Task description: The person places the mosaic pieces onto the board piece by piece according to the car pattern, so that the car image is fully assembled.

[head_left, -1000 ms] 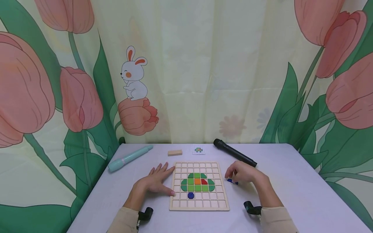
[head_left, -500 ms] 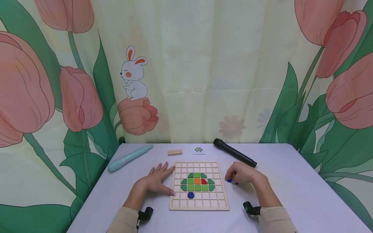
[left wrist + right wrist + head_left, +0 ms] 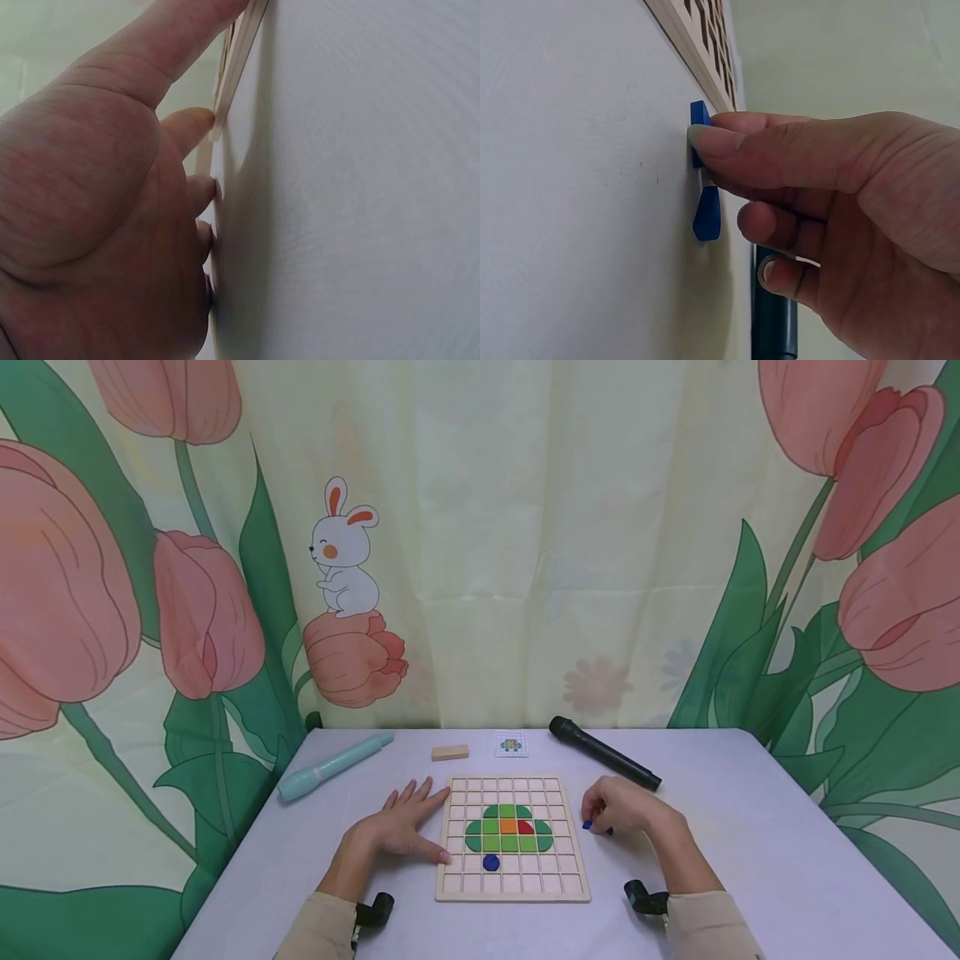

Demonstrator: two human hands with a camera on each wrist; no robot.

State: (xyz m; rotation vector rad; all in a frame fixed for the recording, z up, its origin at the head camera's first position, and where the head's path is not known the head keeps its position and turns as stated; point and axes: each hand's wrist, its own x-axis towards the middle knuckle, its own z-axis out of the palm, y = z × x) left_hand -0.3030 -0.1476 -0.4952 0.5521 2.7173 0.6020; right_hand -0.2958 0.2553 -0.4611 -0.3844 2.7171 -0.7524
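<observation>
A wooden grid board point(image 3: 551, 893) lies on the table, with a cluster of green, orange and red pieces point(image 3: 508, 832) in its cells. Below that cluster sits a round blue shape point(image 3: 491, 862). My left hand point(image 3: 397, 829) rests at the board's left side, fingers spread, with thumb and index finger touching its edge. To the right of the board, my right hand point(image 3: 622, 804) pinches a small blue tile point(image 3: 698, 114) between thumb and index finger. Another blue tile point(image 3: 708, 215) lies beside it on the table, partly under the hand in the head view.
Behind the board are a small wooden block point(image 3: 450, 752) and a pattern card point(image 3: 512, 744). A black microphone point(image 3: 606, 754) lies beyond my right hand. A teal tube-shaped object point(image 3: 335, 768) is at the back left. A printed curtain point(image 3: 487, 543) hangs behind the table.
My right thumb and index finger have closed on one blue tile and turned it slightly beside the other. The left hand and the board have stayed in place.
</observation>
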